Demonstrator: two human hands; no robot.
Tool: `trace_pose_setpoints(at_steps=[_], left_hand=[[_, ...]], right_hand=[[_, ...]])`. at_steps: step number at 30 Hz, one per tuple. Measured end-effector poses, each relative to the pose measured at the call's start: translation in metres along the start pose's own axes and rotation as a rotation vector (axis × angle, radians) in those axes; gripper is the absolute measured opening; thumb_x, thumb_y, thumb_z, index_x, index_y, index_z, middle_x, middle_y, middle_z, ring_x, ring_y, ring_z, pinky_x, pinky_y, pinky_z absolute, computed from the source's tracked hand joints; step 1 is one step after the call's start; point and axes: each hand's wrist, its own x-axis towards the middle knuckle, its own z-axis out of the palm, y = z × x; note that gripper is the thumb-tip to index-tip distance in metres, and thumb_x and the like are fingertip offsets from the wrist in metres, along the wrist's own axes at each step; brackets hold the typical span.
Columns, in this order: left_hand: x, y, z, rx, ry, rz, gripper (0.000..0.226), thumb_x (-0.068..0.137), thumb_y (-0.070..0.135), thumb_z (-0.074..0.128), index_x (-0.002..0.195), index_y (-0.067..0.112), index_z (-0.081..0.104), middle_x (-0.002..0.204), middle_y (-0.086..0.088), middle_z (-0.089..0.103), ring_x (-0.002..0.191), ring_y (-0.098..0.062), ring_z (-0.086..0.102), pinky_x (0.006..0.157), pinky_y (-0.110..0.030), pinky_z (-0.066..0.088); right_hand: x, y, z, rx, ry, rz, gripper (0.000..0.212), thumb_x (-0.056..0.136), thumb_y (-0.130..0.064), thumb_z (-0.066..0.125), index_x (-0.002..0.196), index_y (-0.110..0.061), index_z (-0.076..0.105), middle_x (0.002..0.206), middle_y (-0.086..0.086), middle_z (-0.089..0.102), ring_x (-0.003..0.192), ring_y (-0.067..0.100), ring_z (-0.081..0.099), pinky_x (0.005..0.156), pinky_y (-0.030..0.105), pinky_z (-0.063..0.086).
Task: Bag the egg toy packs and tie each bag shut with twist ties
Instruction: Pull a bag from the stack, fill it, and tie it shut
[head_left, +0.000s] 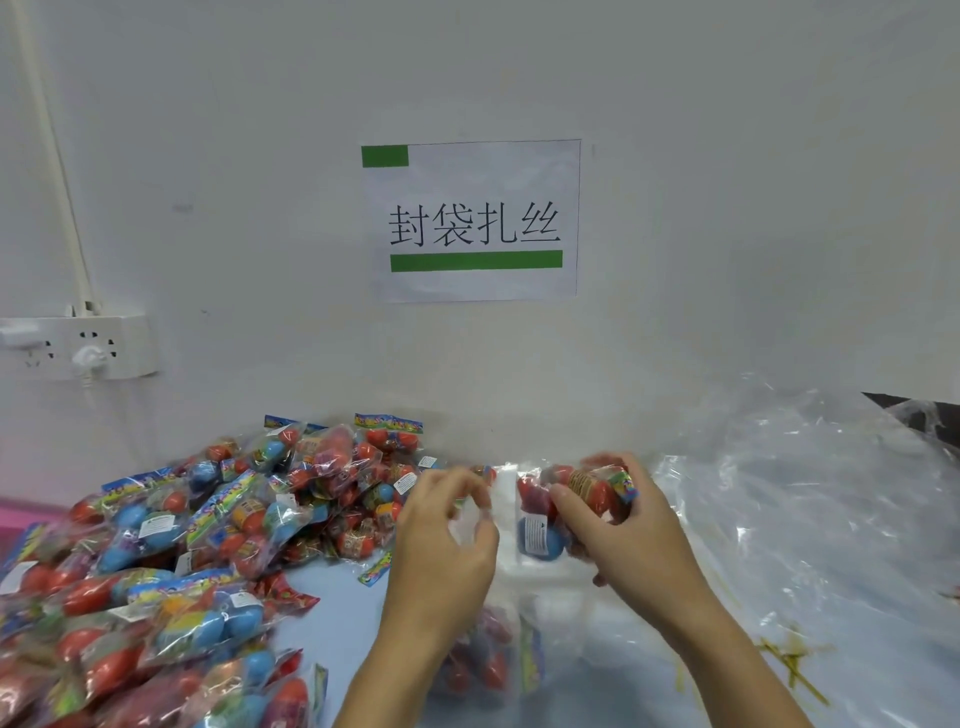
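head | two hands at lower centre | right hand (618, 525) grips one egg toy pack (566, 506) | left hand (447, 530) pinches clear bag (501, 519) edge | pile of packs (171, 561) lower left, too many to count | loose plastic sheeting (810, 519) right | yellow twist ties (792, 662) lower right

A white paper sign (472, 221) on the wall (727, 182) reads "封袋扎丝" in black characters, between 2 green bars. Printing on the egg toy packs (171, 545) and their small white labels is too blurred to read.
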Motion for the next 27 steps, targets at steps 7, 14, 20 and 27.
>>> trace_pose_setpoints(at_steps=[7,14,20,27], left_hand=[[0.005,-0.008,0.002,-0.169,0.143,-0.264,0.024,0.093,0.015,0.061,0.074,0.011,0.048,0.074,-0.004,0.049,0.06,-0.013,0.04,0.052,-0.016,0.035],[-0.004,0.007,0.009,0.037,-0.068,-0.114,0.019,0.086,0.022,0.069,0.074,0.026,0.055,0.094,0.007,0.05,0.101,-0.011,0.042,0.09,-0.026,0.035],[-0.004,0.012,0.006,0.035,-0.037,0.018,0.01,0.091,0.02,0.066,0.087,0.026,0.059,0.071,0.011,0.051,0.068,-0.006,0.047,0.062,-0.017,0.035],[-0.004,0.017,0.005,0.045,-0.059,0.207,0.012,0.09,0.004,0.064,0.089,0.015,0.07,0.085,0.009,0.064,0.083,-0.005,0.057,0.074,-0.016,0.043]], right_hand=[[-0.006,-0.007,-0.007,-0.041,-0.394,-0.065,0.028,0.077,-0.019,0.085,0.093,-0.034,0.067,0.081,-0.014,0.071,0.062,0.001,0.068,0.045,0.013,0.047],[-0.002,0.01,0.011,-0.268,-0.097,0.065,0.018,0.07,-0.04,0.073,0.082,-0.033,0.061,0.069,-0.009,0.07,0.063,0.015,0.068,0.049,0.027,0.052],[-0.002,0.001,0.021,0.146,-0.037,0.283,0.021,0.077,-0.034,0.076,0.089,-0.018,0.068,0.078,0.006,0.074,0.06,0.028,0.07,0.045,0.026,0.05],[-0.007,-0.005,0.024,0.264,-0.332,0.401,0.015,0.086,-0.028,0.065,0.077,-0.02,0.073,0.069,0.003,0.065,0.056,0.016,0.059,0.048,0.023,0.045]])
